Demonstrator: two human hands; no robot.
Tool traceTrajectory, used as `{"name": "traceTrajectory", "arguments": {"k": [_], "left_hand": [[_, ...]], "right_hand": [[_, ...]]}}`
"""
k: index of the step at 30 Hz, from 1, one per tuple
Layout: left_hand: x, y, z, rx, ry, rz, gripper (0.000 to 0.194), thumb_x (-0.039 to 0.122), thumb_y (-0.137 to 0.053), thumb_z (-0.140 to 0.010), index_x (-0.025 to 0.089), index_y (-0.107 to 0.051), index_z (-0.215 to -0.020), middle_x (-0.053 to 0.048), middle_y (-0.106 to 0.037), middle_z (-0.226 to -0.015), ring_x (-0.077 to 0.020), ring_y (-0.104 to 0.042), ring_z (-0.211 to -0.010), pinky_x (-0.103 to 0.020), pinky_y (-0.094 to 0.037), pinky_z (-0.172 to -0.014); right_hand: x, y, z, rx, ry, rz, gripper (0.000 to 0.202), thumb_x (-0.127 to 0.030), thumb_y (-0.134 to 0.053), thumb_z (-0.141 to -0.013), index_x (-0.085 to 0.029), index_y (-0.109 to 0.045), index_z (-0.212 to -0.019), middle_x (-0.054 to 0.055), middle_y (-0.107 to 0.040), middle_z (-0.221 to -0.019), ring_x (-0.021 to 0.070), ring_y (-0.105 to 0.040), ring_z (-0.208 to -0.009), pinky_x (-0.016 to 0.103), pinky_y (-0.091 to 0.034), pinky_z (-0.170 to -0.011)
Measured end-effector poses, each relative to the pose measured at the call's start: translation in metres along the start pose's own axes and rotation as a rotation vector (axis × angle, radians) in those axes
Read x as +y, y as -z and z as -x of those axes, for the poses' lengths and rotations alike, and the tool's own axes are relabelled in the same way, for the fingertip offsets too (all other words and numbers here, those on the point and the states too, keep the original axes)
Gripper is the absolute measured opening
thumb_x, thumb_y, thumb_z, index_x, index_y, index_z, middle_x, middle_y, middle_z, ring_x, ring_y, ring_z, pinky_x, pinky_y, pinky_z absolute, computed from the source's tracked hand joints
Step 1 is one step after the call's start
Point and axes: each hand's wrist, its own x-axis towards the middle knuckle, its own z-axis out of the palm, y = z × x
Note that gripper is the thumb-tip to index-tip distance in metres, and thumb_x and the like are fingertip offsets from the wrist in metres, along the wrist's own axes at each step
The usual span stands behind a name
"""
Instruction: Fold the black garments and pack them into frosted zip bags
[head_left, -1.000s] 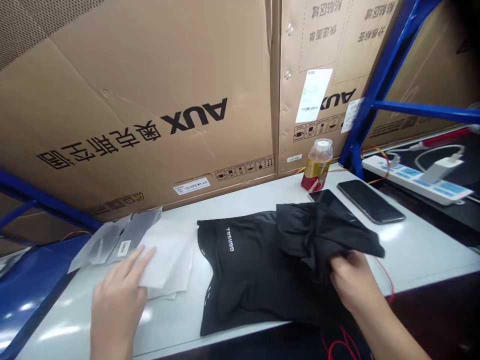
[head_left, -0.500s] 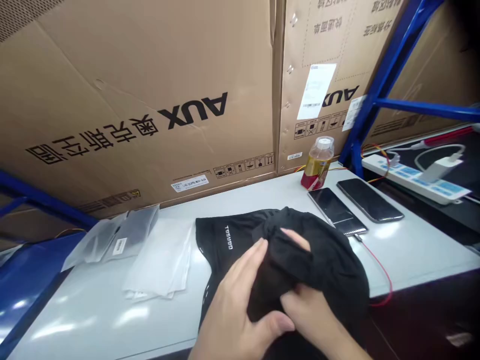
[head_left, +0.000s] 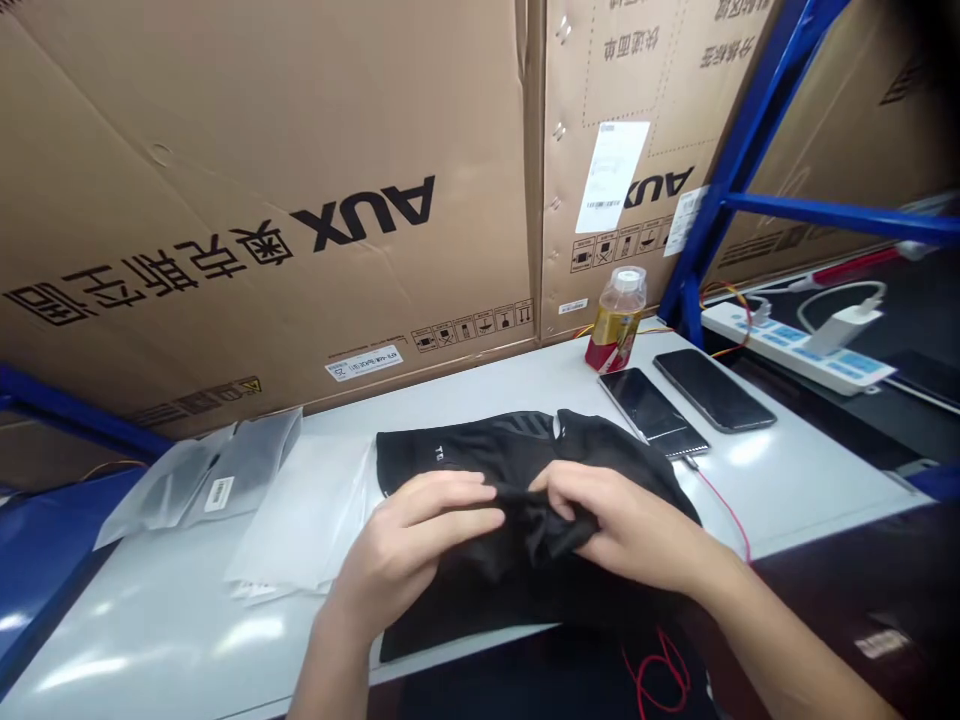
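Note:
A black garment [head_left: 480, 590] with small white lettering lies across the front of the white table [head_left: 172, 600]. My left hand [head_left: 420, 535] rests on it near the middle, fingers bent over a fold; its thumb is hidden. Beside it, my right hand [head_left: 607, 515] pinches a bunched part of the same fabric between thumb and curled fingers. The garment's far edge lies flat beyond both hands, with a small pale gap at its upper right.
Clear plastic bags [head_left: 225, 470] and frosted bags [head_left: 300, 520] lie to the left. At the right are a bottle [head_left: 616, 320], two phones [head_left: 652, 412], a red cable [head_left: 724, 500] and a power strip [head_left: 799, 350]. Large cartons [head_left: 262, 120] stand behind.
My right hand has come up from under the bunched fabric and now pinches it from above. My left hand has turned inward, its fingers bent over the cloth. The garment lies flatter and the view has shifted.

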Motion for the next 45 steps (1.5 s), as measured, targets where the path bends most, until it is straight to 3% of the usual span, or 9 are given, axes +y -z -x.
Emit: {"name": "traceTrajectory", "arguments": {"k": [5, 9, 15, 19, 23, 27, 34, 39, 45], "left_hand": [[-0.016, 0.02, 0.024, 0.073, 0.067, -0.306, 0.051, -0.008, -0.038, -0.093, 0.026, -0.072, -0.11, -0.004, -0.076, -0.128, -0.0256, -0.062, -0.134, -0.045, -0.051, -0.105], [-0.019, 0.025, 0.048, -0.143, 0.236, -0.535, 0.068, -0.01, -0.029, -0.087, 0.031, -0.073, -0.119, -0.003, -0.068, -0.142, -0.0244, -0.065, -0.128, -0.044, -0.053, -0.1], [-0.01, 0.008, 0.058, -0.242, 0.389, -0.463, 0.06, 0.018, -0.048, -0.103, 0.039, -0.044, -0.159, -0.007, -0.063, -0.143, -0.0282, -0.059, -0.13, -0.047, -0.053, -0.106], [-0.017, -0.001, 0.048, -0.177, 0.43, -0.579, 0.048, 0.035, -0.064, -0.1, 0.037, -0.058, -0.147, -0.009, -0.065, -0.126, -0.0328, -0.062, -0.115, -0.053, -0.053, -0.098], [-0.015, -0.004, 0.051, -0.081, 0.22, -0.715, 0.043, 0.01, -0.06, -0.098, 0.037, -0.071, -0.129, -0.009, -0.064, -0.136, -0.0321, -0.059, -0.123, -0.056, -0.043, -0.109], [0.006, 0.003, 0.058, 0.025, 0.059, -0.71, 0.043, 0.0, -0.063, -0.09, 0.031, -0.074, -0.118, -0.006, -0.073, -0.124, -0.026, -0.064, -0.109, -0.051, -0.039, -0.11], [0.039, 0.019, 0.055, -0.296, 0.284, -0.246, 0.023, 0.013, -0.058, -0.094, 0.03, -0.072, -0.102, 0.001, -0.072, -0.086, -0.0176, -0.067, -0.077, -0.035, -0.055, -0.085], [0.022, 0.009, 0.049, -0.081, 0.346, -0.217, 0.021, 0.018, -0.058, -0.101, 0.028, -0.072, -0.114, -0.003, -0.073, -0.104, -0.0196, -0.068, -0.095, -0.031, -0.055, -0.083], [0.0, -0.008, 0.032, -0.343, 0.585, -0.393, 0.023, 0.033, -0.06, -0.101, 0.031, -0.075, -0.119, -0.006, -0.071, -0.11, -0.0302, -0.066, -0.106, -0.052, -0.052, -0.092]], "right_hand": [[0.026, 0.025, 0.014, 0.37, -0.009, 0.09, 0.02, -0.023, -0.063, -0.095, -0.026, -0.047, -0.084, 0.01, -0.065, -0.132, 0.0306, -0.062, -0.123, 0.048, -0.052, -0.102], [0.055, 0.04, 0.05, 0.204, -0.159, 0.165, 0.007, -0.03, -0.064, -0.095, -0.027, -0.06, -0.099, 0.009, -0.068, -0.132, 0.0327, -0.064, -0.124, 0.047, -0.057, -0.1], [0.048, 0.022, 0.077, 0.292, -0.224, 0.391, 0.061, -0.033, -0.054, -0.1, -0.034, -0.038, -0.159, 0.008, -0.041, -0.167, 0.0358, -0.036, -0.155, 0.059, -0.039, -0.122], [0.028, 0.005, 0.063, 0.106, -0.13, 0.54, 0.044, -0.033, -0.069, -0.091, -0.037, -0.064, -0.135, 0.002, -0.046, -0.165, 0.0407, -0.035, -0.154, 0.065, -0.045, -0.115], [0.025, 0.009, 0.069, 0.088, -0.164, 0.536, 0.035, -0.008, -0.057, -0.082, -0.031, -0.071, -0.103, 0.001, -0.063, -0.147, 0.034, -0.053, -0.141, 0.057, -0.052, -0.108], [0.02, 0.019, 0.094, 0.005, -0.197, 0.43, 0.02, -0.024, -0.072, -0.084, -0.034, -0.073, -0.101, 0.0, -0.061, -0.149, 0.0368, -0.051, -0.143, 0.053, -0.057, -0.106], [0.018, 0.009, 0.089, 0.022, -0.258, 0.339, 0.027, -0.048, -0.071, -0.095, -0.036, -0.074, -0.119, 0.005, -0.065, -0.141, 0.0315, -0.063, -0.13, 0.047, -0.059, -0.103], [0.028, 0.022, 0.066, 0.019, -0.264, 0.266, 0.021, -0.045, -0.063, -0.1, -0.029, -0.071, -0.089, 0.005, -0.064, -0.136, 0.0297, -0.059, -0.131, 0.046, -0.055, -0.105], [0.057, 0.046, 0.04, 0.559, -0.393, 0.398, 0.026, -0.046, -0.05, -0.104, -0.023, -0.062, -0.1, 0.015, -0.067, -0.118, 0.0359, -0.062, -0.119, 0.055, -0.05, -0.104]]}}
